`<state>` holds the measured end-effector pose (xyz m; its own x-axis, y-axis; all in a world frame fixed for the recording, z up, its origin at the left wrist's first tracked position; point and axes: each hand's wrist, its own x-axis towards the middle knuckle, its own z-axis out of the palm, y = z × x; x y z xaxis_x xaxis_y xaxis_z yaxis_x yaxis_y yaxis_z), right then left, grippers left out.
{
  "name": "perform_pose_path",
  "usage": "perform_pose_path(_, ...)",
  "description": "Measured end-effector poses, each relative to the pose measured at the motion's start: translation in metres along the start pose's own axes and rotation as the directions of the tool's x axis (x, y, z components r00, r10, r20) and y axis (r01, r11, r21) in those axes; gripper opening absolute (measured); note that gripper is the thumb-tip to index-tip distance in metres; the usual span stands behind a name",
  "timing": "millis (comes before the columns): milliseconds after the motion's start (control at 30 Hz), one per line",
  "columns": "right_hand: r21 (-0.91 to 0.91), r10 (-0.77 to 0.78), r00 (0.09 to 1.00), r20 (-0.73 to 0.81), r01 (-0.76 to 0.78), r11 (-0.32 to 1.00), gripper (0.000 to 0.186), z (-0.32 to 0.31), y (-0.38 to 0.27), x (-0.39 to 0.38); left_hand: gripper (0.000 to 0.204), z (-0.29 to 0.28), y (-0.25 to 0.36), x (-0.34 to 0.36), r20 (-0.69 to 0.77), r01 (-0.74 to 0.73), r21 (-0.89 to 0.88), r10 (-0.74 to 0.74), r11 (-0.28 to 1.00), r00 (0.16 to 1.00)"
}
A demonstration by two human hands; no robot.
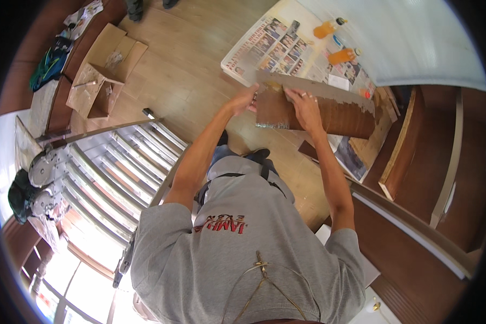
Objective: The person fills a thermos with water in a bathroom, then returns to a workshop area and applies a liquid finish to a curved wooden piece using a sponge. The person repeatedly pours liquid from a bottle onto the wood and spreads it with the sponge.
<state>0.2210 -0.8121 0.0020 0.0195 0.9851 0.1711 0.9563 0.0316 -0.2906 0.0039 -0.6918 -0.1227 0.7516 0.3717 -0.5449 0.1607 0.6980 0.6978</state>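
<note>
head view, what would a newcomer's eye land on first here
Probably the patchily coated brown board right of the upper centre, with the left hand gripping its left end and the right hand over it. Next, the two bright orange bottles beyond it toward the upper right, and the metal ladder at the left.

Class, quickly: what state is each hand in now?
Left hand: holding the brown board by its left end.
Right hand: at the board's face; grip cannot be told.

Blown-out glare at lower left.
</note>
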Motion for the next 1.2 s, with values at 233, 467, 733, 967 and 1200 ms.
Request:
perform_pose_path(233, -0.027, -0.047, 0.998, 0.028, 0.048, 0.998, 0.044, -0.018, -0.002, -0.035, 0.086, 0.004, 0.005, -0.003, 0.009, 0.012, -0.035, -0.012, 0.999, 1.0)
perform_pose_path(467, 0.08, 0.009, 0.986, 0.166, -0.022, 0.997, 0.04, -0.024, 0.007, -0.046, 0.055, 0.005, 0.0, 0.007, -0.037, -0.026, -0.074, 0.023, 0.997, 0.999)
perform_pose_path(733, 0.121, -0.037, 0.991, 0.127, 0.021, 0.992, 0.039, -0.012, -0.019, -0.109, 0.048, 0.004, 0.0, 0.003, -0.124, -0.003, -0.043, -0.002, 0.999, 0.992)
perform_pose_path(967, 0.151, 0.064, 0.964, 0.259, -0.106, 0.983, 0.039, -0.031, -0.024, -0.149, 0.056, -0.002, 0.0, 0.008, -0.046, -0.001, 0.002, 0.001, 1.0, 0.999)
perform_pose_path(1200, 0.171, 0.223, 0.962, -0.158, -0.195, 0.966, 0.042, -0.046, 0.018, -0.094, 0.061, -0.013, -0.021, 0.015, -0.027, 0.023, 0.006, -0.023, 1.0, 0.999)
